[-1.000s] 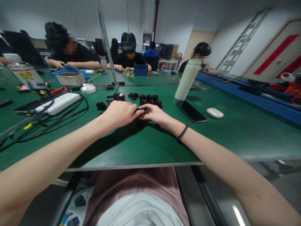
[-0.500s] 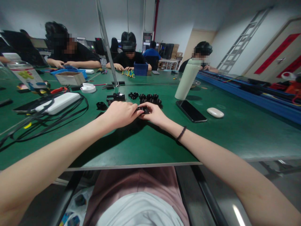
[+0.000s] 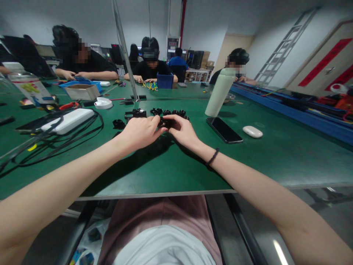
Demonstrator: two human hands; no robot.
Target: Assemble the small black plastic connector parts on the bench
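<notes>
Fingers of the right hand [image 3: 184, 130] now arch higher over the small black part [image 3: 164, 123] at twelve o'clock, gripped between both hands, left hand [image 3: 142, 131] pinching from its nine-o'clock side; that suggests regripping, with work on the part still unfinished

Left hand [image 3: 142, 131], right hand [image 3: 184, 131] – both curled
</notes>
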